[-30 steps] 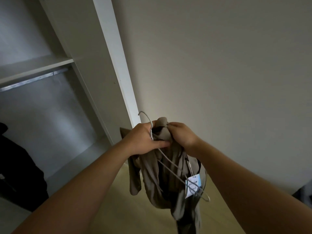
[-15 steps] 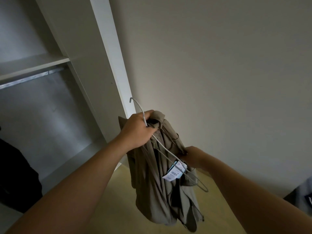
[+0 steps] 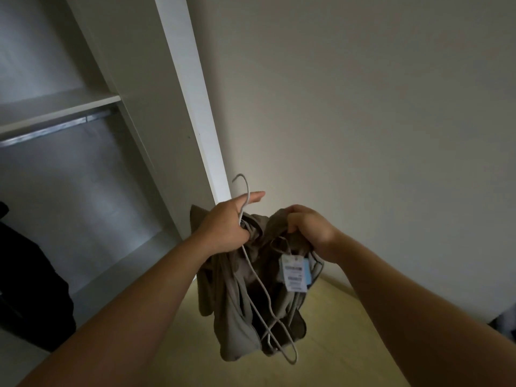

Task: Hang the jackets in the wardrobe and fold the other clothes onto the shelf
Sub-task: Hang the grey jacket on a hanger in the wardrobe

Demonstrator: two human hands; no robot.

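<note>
Evidently, the left hand (image 3: 223,230) closed its grip on the hanger (image 3: 247,194) neck. The right hand (image 3: 310,230) pinched the bunched jacket (image 3: 234,325), near the wardrobe (image 3: 192,107). Its shoulders needed seating before any lift to the rail (image 3: 55,129).

Nothing legible was to be found. The white paper tag (image 3: 292,272) hanging from the taupe jacket (image 3: 237,317) carried dark printed bars and lines (a barcode, by its look), but every character was too blurred to read.

right hand (image 3: 310,230) up gripping jacket (image 3: 237,317) top, left hand (image 3: 223,230) forefinger apparently straightened
</note>
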